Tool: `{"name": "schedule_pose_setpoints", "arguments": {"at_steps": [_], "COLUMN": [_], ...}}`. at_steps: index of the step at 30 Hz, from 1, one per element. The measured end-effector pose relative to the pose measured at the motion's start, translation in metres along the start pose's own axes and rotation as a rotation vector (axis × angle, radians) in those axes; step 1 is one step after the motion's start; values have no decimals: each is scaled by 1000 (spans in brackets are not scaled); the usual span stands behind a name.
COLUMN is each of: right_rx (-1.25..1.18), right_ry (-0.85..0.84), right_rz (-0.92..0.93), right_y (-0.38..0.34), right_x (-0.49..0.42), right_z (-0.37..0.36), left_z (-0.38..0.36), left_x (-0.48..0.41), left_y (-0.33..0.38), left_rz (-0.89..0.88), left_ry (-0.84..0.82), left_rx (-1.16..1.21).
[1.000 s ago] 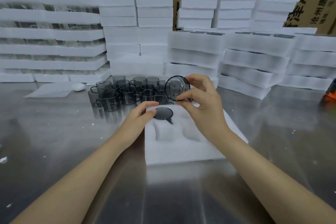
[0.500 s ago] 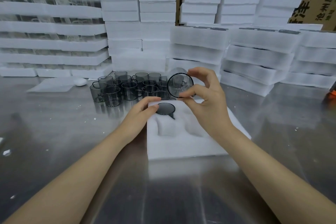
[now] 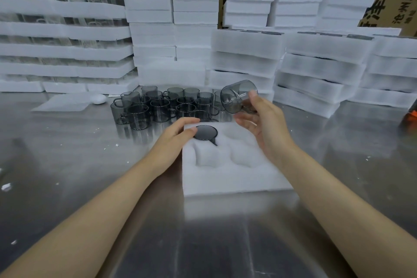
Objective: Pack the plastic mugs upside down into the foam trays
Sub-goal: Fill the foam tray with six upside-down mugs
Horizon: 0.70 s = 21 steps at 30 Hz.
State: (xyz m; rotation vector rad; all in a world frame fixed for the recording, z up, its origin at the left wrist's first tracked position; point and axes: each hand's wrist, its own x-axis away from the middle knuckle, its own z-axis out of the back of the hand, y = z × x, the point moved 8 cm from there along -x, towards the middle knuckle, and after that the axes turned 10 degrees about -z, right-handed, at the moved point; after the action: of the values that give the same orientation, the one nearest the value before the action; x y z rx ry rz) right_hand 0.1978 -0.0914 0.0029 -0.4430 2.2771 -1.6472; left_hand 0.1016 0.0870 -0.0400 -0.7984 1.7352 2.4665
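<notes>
A white foam tray (image 3: pixel 234 178) lies on the steel table in front of me. One smoky grey mug (image 3: pixel 205 132) sits upside down in its far left pocket, handle pointing toward me. My left hand (image 3: pixel 173 140) rests on the tray's far left corner, fingertips touching that mug. My right hand (image 3: pixel 261 124) holds a second grey mug (image 3: pixel 237 96) tilted on its side above the tray's far right, thumb on its wall, fingers by the handle. Several loose upright mugs (image 3: pixel 162 106) stand grouped just beyond the tray.
Stacks of white foam trays (image 3: pixel 316 67) rise behind and to the right, with taller stacks (image 3: pixel 63 34) at the left. A loose foam sheet (image 3: pixel 65 102) and a small white oval object (image 3: pixel 98 99) lie at the left. Cardboard boxes (image 3: pixel 394 0) form the backdrop.
My right hand has turned the held mug from mouth-facing-me to lying on its side and lifted it slightly rightward. My left hand stays on the tray by the seated mug.
</notes>
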Motion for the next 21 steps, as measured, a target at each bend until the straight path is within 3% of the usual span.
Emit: {"name": "schedule_pose_setpoints", "arguments": {"at_steps": [3, 8, 13, 17, 21], "right_rx": [238, 927, 1082, 1150, 1224], "right_ry": [62, 52, 38, -122, -95], "right_rz": [131, 234, 280, 369, 399], "right_y": [-11, -9, -7, -4, -7], "right_x": [4, 10, 13, 22, 21], "right_z": [1, 0, -4, -19, -20], "left_z": [0, 0, 0, 0, 0], "left_x": [0, -2, -2, -3, -3], "left_y": [-2, -4, -7, -8, -9], "left_rz": [8, 5, 10, 10, 8], "left_ry": [-5, -20, -17, -18, -17], "left_rx": [13, -6, -7, -17, -6]}}
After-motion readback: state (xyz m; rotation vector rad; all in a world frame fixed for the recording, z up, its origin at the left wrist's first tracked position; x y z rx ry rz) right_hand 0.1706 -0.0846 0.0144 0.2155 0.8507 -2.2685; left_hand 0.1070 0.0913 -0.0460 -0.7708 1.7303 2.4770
